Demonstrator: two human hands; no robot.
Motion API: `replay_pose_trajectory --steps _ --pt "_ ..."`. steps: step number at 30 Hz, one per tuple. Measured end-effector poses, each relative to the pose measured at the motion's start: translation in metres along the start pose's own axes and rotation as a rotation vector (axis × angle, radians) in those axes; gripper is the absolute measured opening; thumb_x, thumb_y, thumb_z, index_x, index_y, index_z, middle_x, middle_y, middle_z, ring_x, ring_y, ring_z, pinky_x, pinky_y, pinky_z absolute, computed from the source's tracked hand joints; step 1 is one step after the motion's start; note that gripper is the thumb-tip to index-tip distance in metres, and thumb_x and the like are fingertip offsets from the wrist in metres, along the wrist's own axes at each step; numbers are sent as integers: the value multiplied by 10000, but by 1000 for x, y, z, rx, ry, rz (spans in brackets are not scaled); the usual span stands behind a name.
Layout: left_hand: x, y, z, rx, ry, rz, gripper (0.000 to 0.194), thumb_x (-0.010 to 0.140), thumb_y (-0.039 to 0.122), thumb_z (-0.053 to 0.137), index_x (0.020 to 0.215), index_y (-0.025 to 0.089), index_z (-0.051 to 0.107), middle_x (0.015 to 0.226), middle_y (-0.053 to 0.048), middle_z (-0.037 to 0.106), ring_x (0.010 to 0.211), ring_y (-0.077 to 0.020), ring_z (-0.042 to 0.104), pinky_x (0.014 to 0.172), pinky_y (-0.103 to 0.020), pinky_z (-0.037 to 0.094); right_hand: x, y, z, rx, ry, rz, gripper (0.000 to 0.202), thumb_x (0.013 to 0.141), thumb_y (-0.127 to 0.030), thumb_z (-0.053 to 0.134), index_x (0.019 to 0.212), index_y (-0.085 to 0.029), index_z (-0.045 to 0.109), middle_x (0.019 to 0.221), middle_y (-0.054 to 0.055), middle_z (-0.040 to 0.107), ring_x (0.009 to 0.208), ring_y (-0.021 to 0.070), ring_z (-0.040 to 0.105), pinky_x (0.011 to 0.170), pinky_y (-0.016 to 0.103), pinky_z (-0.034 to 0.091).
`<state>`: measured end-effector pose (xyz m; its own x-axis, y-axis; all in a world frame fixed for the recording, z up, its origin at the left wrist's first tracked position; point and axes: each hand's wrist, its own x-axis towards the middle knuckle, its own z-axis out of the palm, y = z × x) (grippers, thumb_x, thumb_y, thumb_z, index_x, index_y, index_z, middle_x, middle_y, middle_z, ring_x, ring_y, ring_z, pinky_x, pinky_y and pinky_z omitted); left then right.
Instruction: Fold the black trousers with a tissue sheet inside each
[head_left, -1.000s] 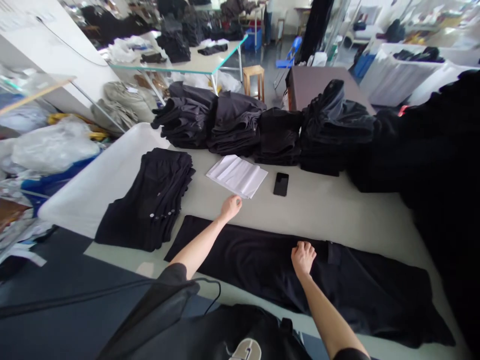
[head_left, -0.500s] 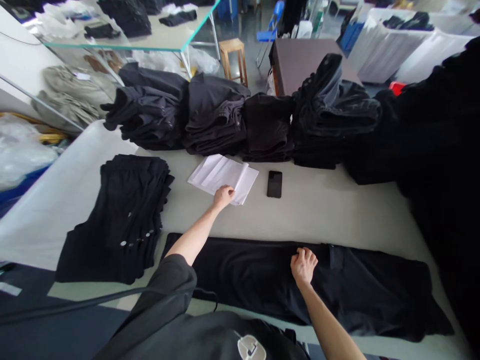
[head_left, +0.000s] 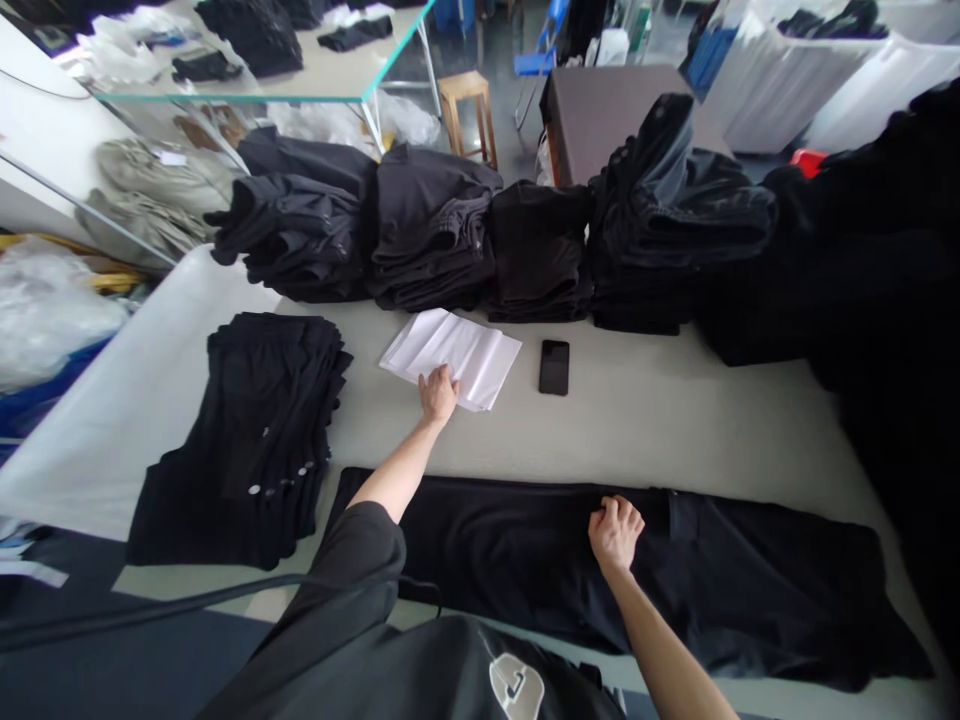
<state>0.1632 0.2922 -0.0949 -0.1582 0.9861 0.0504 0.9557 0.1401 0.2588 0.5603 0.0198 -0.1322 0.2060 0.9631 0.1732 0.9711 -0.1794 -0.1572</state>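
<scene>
My left hand (head_left: pixel 439 394) rests on the near edge of a stack of thin white paper sheets (head_left: pixel 480 362), its fingers stretched over the top sheet. Curled fingers close my right hand (head_left: pixel 616 533), which rests on a pair of black trousers (head_left: pixel 510 550) laid lengthwise along the near side of the table. Whatever its fingertips hold, if anything, is hidden. A black phone (head_left: pixel 554 367) lies to the right of the paper. At the left stands a pile of folded black trousers (head_left: pixel 247 420) with pale round buttons or tags along one side.
Several stacks of folded dark garments (head_left: pixel 435 225) line the table's far edge. A large dark mass of cloth (head_left: pixel 862 260) fills the right side. Beyond are a wooden stool (head_left: pixel 465 90), a brown table (head_left: pixel 622 110) and white bins (head_left: pixel 795 80). A dark cable (head_left: pixel 187 600) crosses the lower left.
My left hand has slid slightly left along the paper, and its fingers have gone from pinched to stretched out. The right hand stays on the trousers. The view has shifted slightly.
</scene>
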Motion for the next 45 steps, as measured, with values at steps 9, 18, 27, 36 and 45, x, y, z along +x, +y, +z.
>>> replay_pose_trajectory --steps 9,18,27,36,45 --pt "-20 6 -3 24 -39 143 457 975 184 493 1429 167 551 1282 -182 662 1280 -316 556 1187 -462 320 0 1 2 33 -1 5 220 881 -204 484 1035 -184 641 1102 136 606 1031 290 485 934 440 348" --pt "-2 -2 -18 -40 -103 60 173 947 187 539 936 206 711 1056 -132 692 1087 -286 623 968 -395 469 0 2 2 4 15 -15 210 897 -210 482 1030 -183 642 1099 138 613 1032 297 497 936 448 359" --pt "29 -31 -79 -614 168 -236 11 857 171 647 847 172 650 917 -50 689 937 -169 615 927 -295 478 -1 0 2 11 -6 4 212 893 -203 479 1023 -188 646 1098 130 616 1011 290 496 929 442 351" --pt "-56 -25 -156 -1313 106 -385 229 875 439 640 863 219 578 808 -35 693 836 -214 701 724 -368 575 12 -29 -21 362 -73 225 182 863 -269 488 901 -193 649 1074 150 612 1042 316 516 960 491 373" --pt "-228 33 -181 -1247 -264 -282 305 927 512 520 893 226 620 936 -68 735 922 -233 729 820 -392 602 12 -210 -91 2032 -1184 539 543 968 -696 435 1156 -218 610 1054 99 714 918 238 683 829 405 548"
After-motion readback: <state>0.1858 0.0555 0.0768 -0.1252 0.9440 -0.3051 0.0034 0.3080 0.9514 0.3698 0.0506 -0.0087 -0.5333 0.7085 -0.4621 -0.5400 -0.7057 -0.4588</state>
